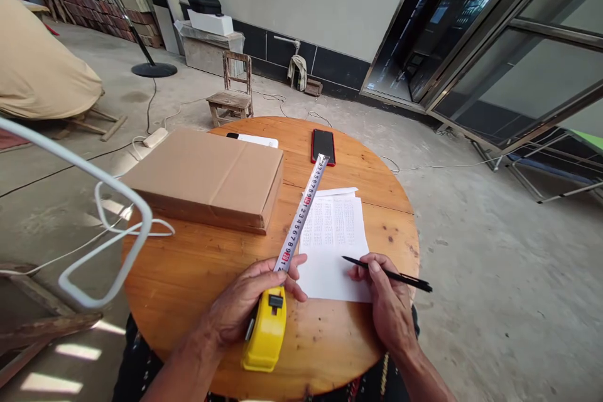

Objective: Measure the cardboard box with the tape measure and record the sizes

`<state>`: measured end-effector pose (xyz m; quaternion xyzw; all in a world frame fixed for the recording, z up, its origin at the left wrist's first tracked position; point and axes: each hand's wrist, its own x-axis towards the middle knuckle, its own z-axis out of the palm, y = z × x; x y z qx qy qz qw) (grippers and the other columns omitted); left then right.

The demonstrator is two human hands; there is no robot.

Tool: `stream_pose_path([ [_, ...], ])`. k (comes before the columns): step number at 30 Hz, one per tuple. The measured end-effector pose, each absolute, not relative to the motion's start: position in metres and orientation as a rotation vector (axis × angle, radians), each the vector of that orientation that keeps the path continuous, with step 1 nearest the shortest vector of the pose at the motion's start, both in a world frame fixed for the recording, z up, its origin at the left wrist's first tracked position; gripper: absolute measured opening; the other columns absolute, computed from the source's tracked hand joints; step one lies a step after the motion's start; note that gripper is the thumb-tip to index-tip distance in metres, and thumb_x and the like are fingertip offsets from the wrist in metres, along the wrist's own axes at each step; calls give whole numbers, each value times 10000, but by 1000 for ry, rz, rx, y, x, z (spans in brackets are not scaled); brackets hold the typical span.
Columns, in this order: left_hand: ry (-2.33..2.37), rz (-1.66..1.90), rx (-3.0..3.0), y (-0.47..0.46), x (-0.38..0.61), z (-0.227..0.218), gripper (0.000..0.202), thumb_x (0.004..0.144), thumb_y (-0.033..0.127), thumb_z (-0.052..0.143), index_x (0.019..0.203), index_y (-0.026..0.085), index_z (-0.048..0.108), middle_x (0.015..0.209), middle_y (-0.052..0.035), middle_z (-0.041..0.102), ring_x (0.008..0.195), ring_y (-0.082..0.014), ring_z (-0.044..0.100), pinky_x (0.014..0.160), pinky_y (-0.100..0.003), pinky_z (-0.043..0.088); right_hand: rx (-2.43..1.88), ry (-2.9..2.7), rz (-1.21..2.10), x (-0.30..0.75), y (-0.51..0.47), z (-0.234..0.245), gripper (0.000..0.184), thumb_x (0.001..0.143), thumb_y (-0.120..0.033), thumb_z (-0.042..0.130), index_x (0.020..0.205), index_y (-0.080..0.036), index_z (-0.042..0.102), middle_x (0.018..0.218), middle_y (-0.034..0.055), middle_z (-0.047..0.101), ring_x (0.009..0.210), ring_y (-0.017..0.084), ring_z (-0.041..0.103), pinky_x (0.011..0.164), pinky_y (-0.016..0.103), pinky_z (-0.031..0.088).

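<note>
My left hand [254, 289] is closed around a yellow tape measure [266, 339], its thumb lying on the blade. The pulled-out silver blade [301, 210] slants up and away, its tip close to a black phone with a red edge [323, 146]. Between the fingers of my right hand [389, 295] is a black pen [400, 276], its point just over the lower part of a white paper sheet [330, 273]. Rows of small writing fill the sheet's upper half. Part of the sheet's left edge is hidden behind the blade and my left fingers.
On the round wooden table [198, 276], a flat cardboard box [211, 176] lies at the left. A white object [257, 141] shows behind it. White bent tubing [141, 213] crosses the left side. A small wooden chair [233, 91] stands beyond the table; cables run over the floor.
</note>
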<state>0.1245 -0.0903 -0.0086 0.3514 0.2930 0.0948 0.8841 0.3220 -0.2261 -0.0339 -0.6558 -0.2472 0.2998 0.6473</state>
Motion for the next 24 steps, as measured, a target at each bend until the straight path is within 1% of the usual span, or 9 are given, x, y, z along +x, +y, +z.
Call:
stream_pose_path([
  [4,632,198,748,-90,125,-6,128,830,233,535,866,157,632,745,-99,732,467,-111,594,503,-207,412,-1558,-570,687,326,-226,-31,205,878,-411,530,896,-217,592,713,-12,573,764,169,606,788,307,426],
  [10,648,212,764,-90,127,-4,109,808,241,563,803,163,640,728,-103,727,645,-182,672,571,-229,451,-1528,-599,700,326,-227,-31,193,884,-398,527,902,-217,590,710,-12,576,768,171,603,784,313,417],
  [14,655,206,752,-90,127,-3,99,806,230,565,804,164,639,736,-104,729,713,-194,686,616,-231,461,-1514,-691,645,328,-225,-23,147,885,-349,542,915,-212,587,749,11,632,735,162,586,723,307,428],
  [17,655,207,736,-90,127,-2,93,806,225,566,792,167,637,735,-101,729,753,-198,689,645,-232,460,-1506,-740,556,328,-222,-9,101,870,-305,569,867,-206,590,728,14,642,679,152,570,664,295,433],
  [19,650,211,726,-90,127,-2,87,801,222,569,783,169,636,730,-99,728,750,-197,686,651,-234,454,-1478,-752,500,325,-217,-1,82,865,-281,572,850,-204,597,687,3,624,651,145,565,644,289,434],
  [21,645,213,722,-89,127,-2,85,798,220,569,784,170,637,723,-94,726,701,-183,677,639,-234,442,-1458,-762,481,321,-210,3,80,868,-272,563,875,-206,608,648,-9,608,625,141,567,627,284,436],
  [24,639,208,725,-89,127,-4,94,805,222,559,798,170,636,729,-87,727,589,-150,642,606,-234,418,-1512,-823,579,312,-196,-3,127,883,-302,536,910,-206,616,614,-14,608,594,136,565,596,271,434],
])
